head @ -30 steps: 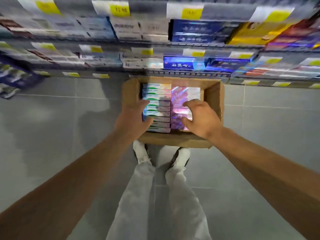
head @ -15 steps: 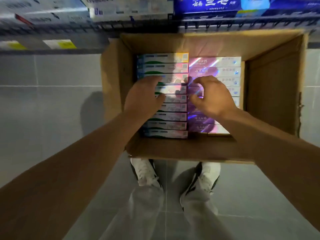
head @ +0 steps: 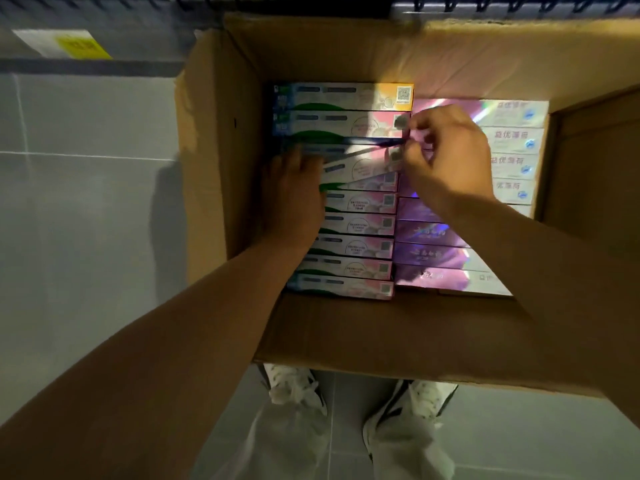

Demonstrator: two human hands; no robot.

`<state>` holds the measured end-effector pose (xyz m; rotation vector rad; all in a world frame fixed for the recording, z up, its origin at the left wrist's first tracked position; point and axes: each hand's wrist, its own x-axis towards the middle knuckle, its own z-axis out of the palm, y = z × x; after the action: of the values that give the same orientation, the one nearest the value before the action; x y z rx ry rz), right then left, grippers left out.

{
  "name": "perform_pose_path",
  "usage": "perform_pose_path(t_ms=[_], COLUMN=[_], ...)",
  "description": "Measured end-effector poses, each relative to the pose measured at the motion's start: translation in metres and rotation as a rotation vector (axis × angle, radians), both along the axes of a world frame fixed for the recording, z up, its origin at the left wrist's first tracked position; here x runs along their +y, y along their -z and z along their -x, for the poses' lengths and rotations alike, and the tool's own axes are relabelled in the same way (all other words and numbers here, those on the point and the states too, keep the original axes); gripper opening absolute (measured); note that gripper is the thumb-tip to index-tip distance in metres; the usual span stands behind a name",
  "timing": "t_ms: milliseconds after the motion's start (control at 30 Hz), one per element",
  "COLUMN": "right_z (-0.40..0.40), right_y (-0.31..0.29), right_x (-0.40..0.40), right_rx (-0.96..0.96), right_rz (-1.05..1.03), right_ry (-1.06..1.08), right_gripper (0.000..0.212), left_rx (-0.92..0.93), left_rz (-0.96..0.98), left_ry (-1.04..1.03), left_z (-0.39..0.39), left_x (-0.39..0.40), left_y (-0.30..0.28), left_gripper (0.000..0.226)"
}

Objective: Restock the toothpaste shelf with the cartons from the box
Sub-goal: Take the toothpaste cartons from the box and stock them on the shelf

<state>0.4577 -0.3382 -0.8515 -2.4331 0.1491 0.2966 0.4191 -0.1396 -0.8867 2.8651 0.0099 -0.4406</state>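
Reaching down into the open cardboard box, both hands are now working on one green-and-white carton in the left-hand stack, where half a second ago they were only resting flat across the tops of the rows. That carton is tilting, its right end lifted clear of its neighbours and a dark gap opening behind it, while earlier it was lying level with the others. The left hand is curling over the carton's left end, fingers gripping it. The right hand is pinching the raised right end between thumb and fingertips, with the other fingers bent above the pink stack. The remaining green-and-white cartons are sitting packed side by side against the box's left wall, and the shiny pink ones are filling the column just beside them. The view is sitting closer to the box than before, so only the wire edge of the shelf and one yellow price tag are showing at the top. White shoes are standing on the grey tiled floor below the box.
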Motion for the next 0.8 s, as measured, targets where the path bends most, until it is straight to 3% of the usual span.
perform_pose_path(t_ms=[100,200,333,433,633,800], right_z=[-0.015,-0.034,-0.043,-0.037,-0.024,-0.006], right_y=[0.005,0.012,0.015,0.025,0.011,-0.056], right_x=[0.008,0.019,0.034,0.040,0.039,0.031], right_rx=[0.018,0.042,0.080,-0.028,0.005,0.100], right_rz=[0.017,0.165,0.402,0.515,0.488,0.326], right_ry=[-0.114,-0.252,-0.419,-0.454,-0.377,-0.259], right_gripper=[0.036,0.034,0.061,0.039,0.029,0.034], left_rx=[0.062,0.112,0.180,0.230,0.255,0.249], left_rz=[0.191,0.330,0.398,0.406,0.383,0.367], left_ry=[-0.089,-0.149,-0.231,-0.278,-0.257,-0.219], left_z=[0.010,0.021,0.031,0.036,0.043,0.048], left_x=[0.002,0.002,0.005,0.007,0.010,0.012], left_y=[-0.004,-0.015,-0.027,-0.031,-0.050,-0.107], left_gripper=[0.044,0.049,0.050,0.049,0.049,0.048])
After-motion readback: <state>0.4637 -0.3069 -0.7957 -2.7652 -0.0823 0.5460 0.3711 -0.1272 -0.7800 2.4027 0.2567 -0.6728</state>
